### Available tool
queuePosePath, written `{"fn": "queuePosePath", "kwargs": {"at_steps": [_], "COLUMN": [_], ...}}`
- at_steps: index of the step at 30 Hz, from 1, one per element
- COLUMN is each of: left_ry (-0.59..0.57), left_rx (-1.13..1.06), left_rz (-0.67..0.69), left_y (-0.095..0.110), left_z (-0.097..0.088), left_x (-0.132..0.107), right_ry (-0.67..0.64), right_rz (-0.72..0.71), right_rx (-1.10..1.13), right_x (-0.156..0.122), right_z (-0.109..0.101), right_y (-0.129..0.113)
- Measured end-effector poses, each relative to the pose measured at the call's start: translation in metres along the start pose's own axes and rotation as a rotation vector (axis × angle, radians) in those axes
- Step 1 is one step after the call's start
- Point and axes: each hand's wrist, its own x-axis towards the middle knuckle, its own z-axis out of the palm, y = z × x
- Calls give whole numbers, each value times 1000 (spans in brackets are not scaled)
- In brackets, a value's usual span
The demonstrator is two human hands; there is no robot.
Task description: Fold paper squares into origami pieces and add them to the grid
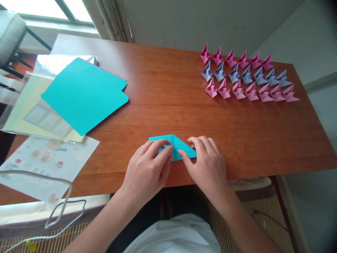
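A folded turquoise sheet of origami paper [178, 148] lies near the front edge of the table, with a crease running down its middle. My left hand [150, 163] covers most of its left half, fingers bent and closed on the paper, thumb close to the index finger. On the other side, my right hand [206, 160] has its thumb on the front of the right flap and its fingers curled at the pointed end. The exact hold of the left fingertips is partly hidden by the hand itself.
Folded paper figures stand in three rows at the back right: dark pink [231, 59], lavender [246, 74] and light pink [238, 90]. At left, turquoise sheets [86, 95] rest on a plastic folder [15, 109], beside a printed sheet [76, 158] and a white cable [59, 178].
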Motion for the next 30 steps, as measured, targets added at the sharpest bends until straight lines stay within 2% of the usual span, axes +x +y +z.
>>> {"fn": "queuePosePath", "kwargs": {"at_steps": [3, 6, 11, 14, 18, 21, 24, 27, 30], "left_ry": [-13, -29, 1, 68, 84, 62, 103, 98, 46], "left_rx": [17, 24, -60, -223, -614, -870, -964, -982, -1009], "left_rz": [-6, -12, -30, -59, -260, -417, -522, -539, -510], "left_y": [1, 2, 3, 3, 8, 11, 11, 7, 0], "left_z": [1, 1, 0, -2, -5, -4, -3, -3, -4], "left_x": [1, 1, 5, 9, 16, 19, 22, 23, 23], "right_ry": [-51, -73, 43, 168, 316, 302, 204, 133, 203], "right_rz": [54, 81, 40, -35, -211, -284, -329, -399, -322], "right_rx": [-16, 75, 343, 425, 369, 365, 391, 457, 457], "right_x": [-1, 0, -1, -4, -11, -17, -22, -22, -16], "right_z": [-4, -6, -7, -9, -4, 3, 6, 1, -9], "right_y": [-2, -4, -11, -14, -16, -20, -25, -26, -18]}}
